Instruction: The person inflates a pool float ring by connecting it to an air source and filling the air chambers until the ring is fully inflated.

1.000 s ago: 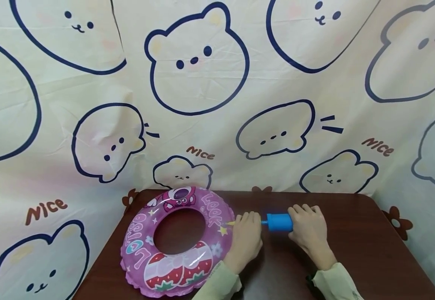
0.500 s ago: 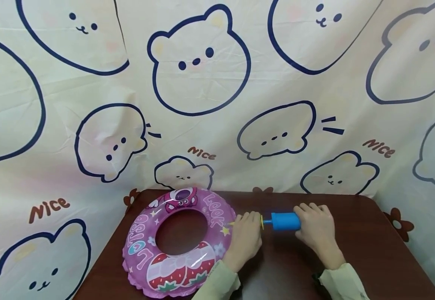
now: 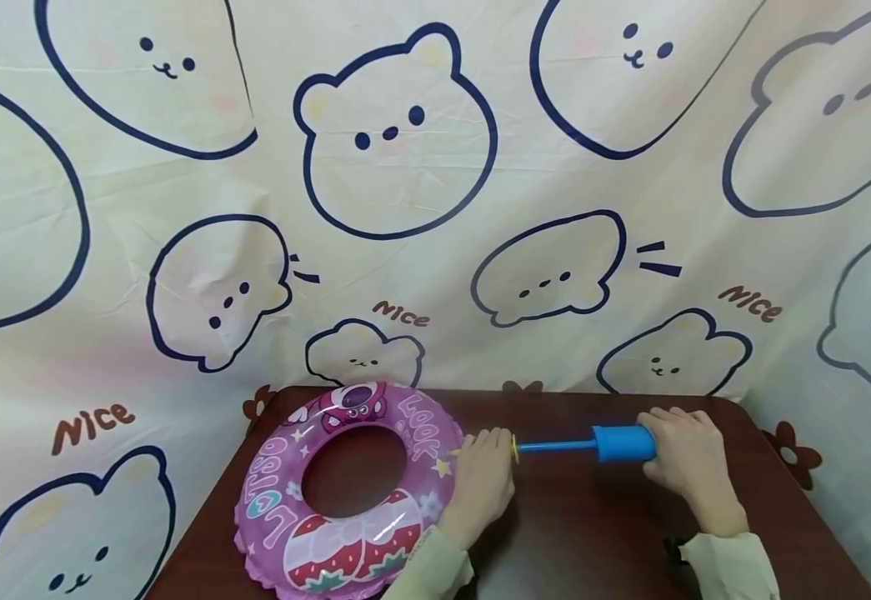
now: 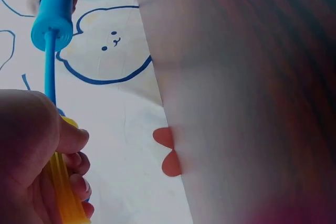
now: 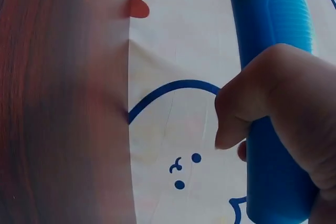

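A blue hand pump (image 3: 625,443) with a yellow nozzle end lies level between my two hands. My left hand (image 3: 480,483) curls round its yellow part (image 4: 64,182), right beside the swim ring. My right hand (image 3: 690,457) grips the blue barrel (image 5: 278,166), fingers wrapped about it. Between the hands a long stretch of thin blue rod (image 3: 555,447) shows. The pink-purple inflatable swim ring (image 3: 255,517), printed with strawberries and a cartoon bear, looks puffed up. The yellow tip reaches the ring's right side, partly hidden by my left hand.
A dark brown wooden table (image 3: 570,533) bears the ring. Behind it and at both sides hangs a pale cloth (image 3: 555,358) with bear drawings, close along the table's back edge.
My right hand has moved right with the blue barrel, drawing out far more of the rod. My left hand keeps its hold beside the ring. The head view has shifted slightly.
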Motion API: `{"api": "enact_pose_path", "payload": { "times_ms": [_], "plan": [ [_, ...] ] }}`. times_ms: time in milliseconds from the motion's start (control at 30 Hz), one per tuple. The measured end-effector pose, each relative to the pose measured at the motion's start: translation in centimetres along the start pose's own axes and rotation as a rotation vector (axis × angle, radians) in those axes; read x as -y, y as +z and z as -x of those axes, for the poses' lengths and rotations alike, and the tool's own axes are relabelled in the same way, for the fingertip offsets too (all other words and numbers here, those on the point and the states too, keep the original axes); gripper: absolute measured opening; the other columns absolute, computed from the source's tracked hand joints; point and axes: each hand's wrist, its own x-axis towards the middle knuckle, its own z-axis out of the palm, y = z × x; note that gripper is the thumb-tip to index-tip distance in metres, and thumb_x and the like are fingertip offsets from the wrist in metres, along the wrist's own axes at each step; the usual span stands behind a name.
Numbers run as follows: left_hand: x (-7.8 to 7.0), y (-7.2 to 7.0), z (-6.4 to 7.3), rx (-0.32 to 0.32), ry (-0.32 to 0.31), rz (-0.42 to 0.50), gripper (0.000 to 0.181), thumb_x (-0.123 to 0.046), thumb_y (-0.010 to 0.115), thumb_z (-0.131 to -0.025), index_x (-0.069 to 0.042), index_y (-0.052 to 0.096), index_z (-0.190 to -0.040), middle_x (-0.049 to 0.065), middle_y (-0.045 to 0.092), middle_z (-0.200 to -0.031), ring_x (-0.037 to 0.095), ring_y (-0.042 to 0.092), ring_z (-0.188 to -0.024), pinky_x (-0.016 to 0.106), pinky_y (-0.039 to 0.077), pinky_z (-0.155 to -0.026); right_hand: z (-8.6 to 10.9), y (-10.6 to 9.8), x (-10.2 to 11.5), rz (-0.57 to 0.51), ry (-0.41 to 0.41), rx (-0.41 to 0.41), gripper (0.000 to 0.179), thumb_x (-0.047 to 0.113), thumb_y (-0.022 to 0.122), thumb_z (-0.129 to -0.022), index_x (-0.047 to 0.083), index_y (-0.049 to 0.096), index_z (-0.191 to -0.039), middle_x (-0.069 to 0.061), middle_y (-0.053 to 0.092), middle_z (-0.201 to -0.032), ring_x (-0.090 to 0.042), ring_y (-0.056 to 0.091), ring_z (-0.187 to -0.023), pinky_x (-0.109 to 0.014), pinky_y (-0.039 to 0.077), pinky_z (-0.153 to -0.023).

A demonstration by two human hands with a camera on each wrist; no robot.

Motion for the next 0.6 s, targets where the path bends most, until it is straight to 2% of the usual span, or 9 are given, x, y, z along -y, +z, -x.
{"api": "enact_pose_path", "payload": {
  "times_ms": [167, 333, 467, 600],
  "plan": [
    [-0.3, 0.1, 0.0, -0.047, 0.022, -0.066, 0.031, -0.020, 0.084, -0.077, -0.017, 0.061, -0.097, -0.003, 0.062, -0.087, 0.018, 0.061, -0.084, 0.030, 0.042, -0.075, -0.4, 0.2, 1.0, 0.012, 0.019, 0.044, 0.057, 0.018, 0.097, -0.056, 0.006, 0.076, -0.107, -0.015, 0.077, -0.104, -0.039, 0.070, -0.093, -0.064, 0.052, -0.091],
    [-0.2, 0.2, 0.1, -0.077, 0.023, -0.142, 0.036, -0.024, 0.086, -0.074, -0.014, 0.061, -0.098, -0.002, 0.061, -0.087, 0.019, 0.060, -0.082, 0.032, 0.043, -0.074, -0.8, 1.0, 3.1, 0.032, -0.020, -0.018, 0.057, 0.020, 0.097, -0.053, 0.006, 0.077, -0.105, -0.013, 0.078, -0.100, -0.037, 0.070, -0.090, -0.061, 0.054, -0.087],
    [-0.3, 0.3, 0.2, -0.056, 0.027, -0.155, 0.042, -0.028, 0.087, -0.071, -0.012, 0.062, -0.101, 0.000, 0.061, -0.088, 0.019, 0.061, -0.082, 0.033, 0.045, -0.074, -0.9, 1.7, 4.6, 0.040, -0.038, -0.033, 0.059, 0.022, 0.098, -0.053, 0.006, 0.077, -0.106, -0.012, 0.078, -0.101, -0.036, 0.071, -0.091, -0.059, 0.054, -0.087],
    [-0.5, 0.3, 0.2, -0.014, 0.017, -0.143, 0.044, -0.031, 0.088, -0.074, -0.011, 0.064, -0.106, 0.001, 0.064, -0.091, 0.020, 0.062, -0.085, 0.034, 0.047, -0.076, -1.0, 2.3, 5.9, 0.046, -0.053, -0.044, 0.058, 0.025, 0.097, -0.054, 0.007, 0.077, -0.106, -0.011, 0.078, -0.100, -0.034, 0.071, -0.089, -0.056, 0.055, -0.085]
  ]
}}
